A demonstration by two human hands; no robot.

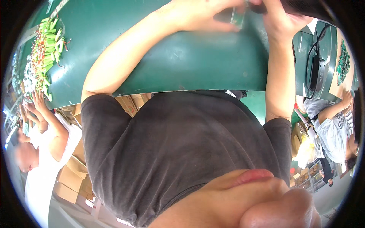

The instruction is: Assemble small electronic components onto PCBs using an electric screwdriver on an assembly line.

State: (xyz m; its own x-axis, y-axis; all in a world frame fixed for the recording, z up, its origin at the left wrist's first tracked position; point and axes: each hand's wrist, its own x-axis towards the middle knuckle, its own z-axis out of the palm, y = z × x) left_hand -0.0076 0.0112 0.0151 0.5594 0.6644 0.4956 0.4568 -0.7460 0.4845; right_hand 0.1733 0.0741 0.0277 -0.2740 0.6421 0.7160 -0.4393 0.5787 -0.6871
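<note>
At the top edge, my left hand (205, 14) is curved above the green tabletop. Its thumb and fingers close round a small clear, green-tinted piece (238, 17), blurred by motion. My right hand (282, 22) is just to the right with its fingers bent inward. A dark, smooth shape (304, 7) covers part of that hand, and the top edge cuts off its fingertips. What the right hand grips cannot be made out.
On the green table (197, 60), many light-green wired parts (49, 45) lie in a row at far left, where a co-worker's hand (39, 102) reaches. At right are a black power adapter (317, 72) with cables and a board bearing small green pieces (343, 62), near another co-worker's hand (346, 99).
</note>
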